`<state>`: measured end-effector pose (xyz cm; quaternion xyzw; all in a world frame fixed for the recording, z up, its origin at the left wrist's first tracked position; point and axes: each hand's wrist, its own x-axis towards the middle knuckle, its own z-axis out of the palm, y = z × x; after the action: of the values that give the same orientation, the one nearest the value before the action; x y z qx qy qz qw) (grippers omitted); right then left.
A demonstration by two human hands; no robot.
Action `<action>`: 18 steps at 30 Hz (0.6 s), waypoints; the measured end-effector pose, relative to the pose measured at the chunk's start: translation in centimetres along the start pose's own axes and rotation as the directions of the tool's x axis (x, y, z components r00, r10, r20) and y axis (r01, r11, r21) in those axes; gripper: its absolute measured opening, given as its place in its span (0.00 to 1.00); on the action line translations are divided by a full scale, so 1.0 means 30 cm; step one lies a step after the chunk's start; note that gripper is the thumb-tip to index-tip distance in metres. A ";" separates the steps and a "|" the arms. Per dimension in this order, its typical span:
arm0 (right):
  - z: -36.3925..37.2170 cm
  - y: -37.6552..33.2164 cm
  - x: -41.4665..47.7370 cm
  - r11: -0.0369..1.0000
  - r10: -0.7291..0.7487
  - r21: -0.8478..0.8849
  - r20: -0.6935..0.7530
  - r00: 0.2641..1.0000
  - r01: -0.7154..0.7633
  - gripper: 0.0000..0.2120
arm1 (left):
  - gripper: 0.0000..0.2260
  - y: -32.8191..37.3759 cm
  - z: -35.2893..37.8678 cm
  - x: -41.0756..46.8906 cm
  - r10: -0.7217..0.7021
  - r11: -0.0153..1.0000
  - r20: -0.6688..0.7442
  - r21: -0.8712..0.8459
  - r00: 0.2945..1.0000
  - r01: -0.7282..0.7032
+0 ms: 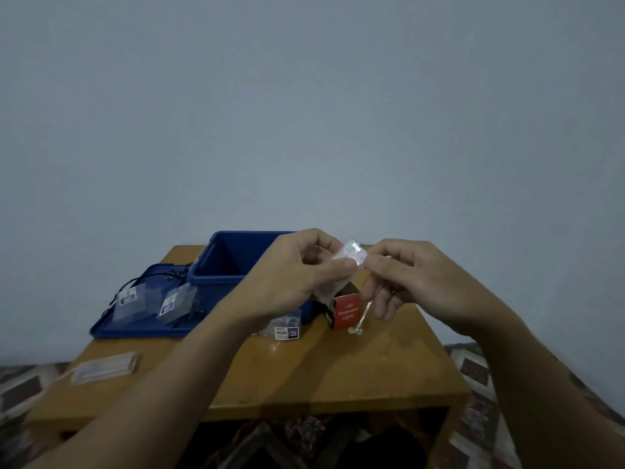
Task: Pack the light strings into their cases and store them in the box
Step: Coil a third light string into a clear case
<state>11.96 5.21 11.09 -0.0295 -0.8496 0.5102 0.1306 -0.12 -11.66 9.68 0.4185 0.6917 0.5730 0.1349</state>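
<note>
While left hand [297,275] grips, right hand [412,275] pinches, seemingly, 1 pouch [351,253].

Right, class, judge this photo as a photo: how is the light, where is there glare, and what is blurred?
Head view: dim, bluish, even light, no hard shadows; a white glint on the packet pinched between left hand and right hand; the clear case at the left of the table is smeared soft.

A wooden table [338,374] stands on a patterned rug [471,368] before a grey wall [304,113].
</note>
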 end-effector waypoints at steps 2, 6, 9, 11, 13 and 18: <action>0.026 -0.027 -0.024 0.999 -0.020 -0.044 0.039 0.999 0.021 0.12 | 0.12 0.012 -0.015 -0.046 0.013 1.000 0.000 -0.017 1.000 -0.013; 0.055 -0.081 -0.045 0.988 -0.067 -0.135 0.048 0.997 0.073 0.13 | 0.09 0.048 -0.054 -0.105 0.079 0.997 -0.035 0.023 0.996 -0.079; 0.070 -0.120 -0.038 0.981 -0.103 -0.163 0.020 0.995 0.105 0.15 | 0.09 0.078 -0.086 -0.130 0.143 0.986 -0.059 0.092 0.988 -0.137; 0.079 -0.135 -0.026 0.979 -0.121 -0.165 0.008 0.993 0.120 0.13 | 0.11 0.094 -0.102 -0.140 0.167 0.980 -0.080 0.123 0.983 -0.156; 0.094 -0.146 -0.010 0.984 -0.119 -0.132 0.013 0.993 0.119 0.12 | 0.13 0.103 -0.122 -0.149 0.170 0.978 -0.103 0.142 0.980 -0.154; 0.149 -0.142 0.027 0.999 -0.039 0.030 0.035 0.999 0.038 0.12 | 0.09 0.084 -0.169 -0.170 0.100 0.988 -0.150 0.132 0.984 -0.081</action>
<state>10.40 -0.50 12.99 -0.0021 -0.8446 0.5205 0.1258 0.69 -18.86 12.03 0.4109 0.7148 0.5651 0.0274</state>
